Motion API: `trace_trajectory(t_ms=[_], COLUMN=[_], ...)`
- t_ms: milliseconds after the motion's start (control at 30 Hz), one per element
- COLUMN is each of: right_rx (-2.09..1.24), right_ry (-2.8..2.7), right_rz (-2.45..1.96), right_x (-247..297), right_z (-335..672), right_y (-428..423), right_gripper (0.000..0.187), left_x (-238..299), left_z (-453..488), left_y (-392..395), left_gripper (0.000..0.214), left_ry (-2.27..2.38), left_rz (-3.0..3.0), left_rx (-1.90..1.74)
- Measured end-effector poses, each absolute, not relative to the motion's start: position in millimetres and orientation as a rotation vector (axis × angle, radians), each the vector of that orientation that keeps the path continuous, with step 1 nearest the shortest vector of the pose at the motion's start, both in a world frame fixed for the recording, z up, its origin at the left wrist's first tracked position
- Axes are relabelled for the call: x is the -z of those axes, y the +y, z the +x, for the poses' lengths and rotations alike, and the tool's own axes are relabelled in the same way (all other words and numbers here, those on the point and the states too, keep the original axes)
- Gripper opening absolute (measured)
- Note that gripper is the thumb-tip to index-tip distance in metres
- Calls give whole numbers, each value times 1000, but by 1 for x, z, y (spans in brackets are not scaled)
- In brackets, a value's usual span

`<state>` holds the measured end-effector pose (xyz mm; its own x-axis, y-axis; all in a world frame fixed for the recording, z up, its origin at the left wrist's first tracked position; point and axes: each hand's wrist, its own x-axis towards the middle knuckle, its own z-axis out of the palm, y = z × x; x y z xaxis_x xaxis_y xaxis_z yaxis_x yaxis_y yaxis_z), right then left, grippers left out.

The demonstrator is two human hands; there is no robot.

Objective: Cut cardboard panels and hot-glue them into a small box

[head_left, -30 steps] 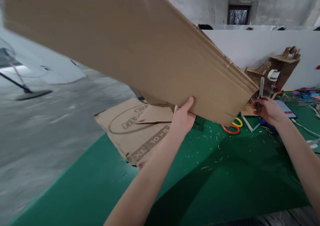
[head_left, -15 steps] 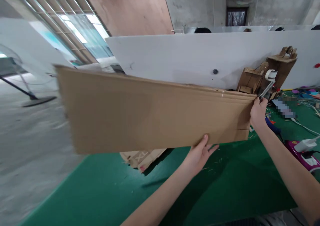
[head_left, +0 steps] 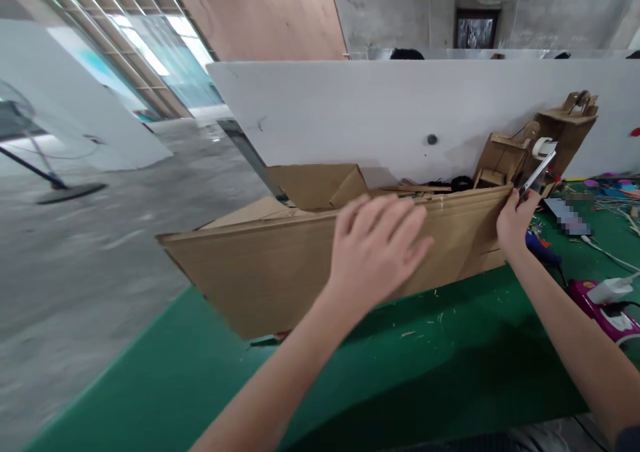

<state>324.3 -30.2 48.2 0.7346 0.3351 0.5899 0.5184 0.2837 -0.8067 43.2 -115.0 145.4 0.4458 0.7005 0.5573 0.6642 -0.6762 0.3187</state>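
Observation:
A long brown cardboard sheet (head_left: 260, 272) lies low over the green table (head_left: 400, 385), its left end jutting past the table's edge. My left hand (head_left: 377, 249) hovers over the sheet's middle with fingers stretched out, slightly blurred, holding nothing. My right hand (head_left: 515, 222) grips the sheet's right end and also holds a slim silver tool (head_left: 537, 172) that sticks up from the fist.
A white partition (head_left: 400, 112) runs along the table's back. Cardboard models (head_left: 550, 139) and scraps stand against it at right. A purple and white device (head_left: 607, 302) with a cable lies at the right edge. More cardboard pieces (head_left: 315, 185) sit behind the sheet. Grey floor spreads left.
The cardboard sheet has come down from high in the air to lie low on the table. My left hand let go of its lower edge and now hovers open above it.

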Motion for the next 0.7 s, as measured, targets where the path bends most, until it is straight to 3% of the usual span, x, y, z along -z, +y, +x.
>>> trace_trajectory(t_ms=[67, 200, 467, 700], right_rx=[107, 9, 238, 5], right_ry=[-829, -947, -1135, -1656], right_rz=[-1288, -1248, -1363, -1501], right_x=[-49, -47, -54, -65], right_z=[317, 321, 335, 301], right_y=[-27, -17, -40, -93], right_gripper=[22, 30, 34, 30], left_x=[-161, -165, -140, -155], left_z=[35, 30, 53, 58], left_y=[-90, -60, -45, -55], left_gripper=[39, 30, 26, 27], left_ry=[1563, 1762, 1792, 1824], left_rz=[2847, 2882, 2890, 2894], left_rx=[-981, -446, -713, -630])
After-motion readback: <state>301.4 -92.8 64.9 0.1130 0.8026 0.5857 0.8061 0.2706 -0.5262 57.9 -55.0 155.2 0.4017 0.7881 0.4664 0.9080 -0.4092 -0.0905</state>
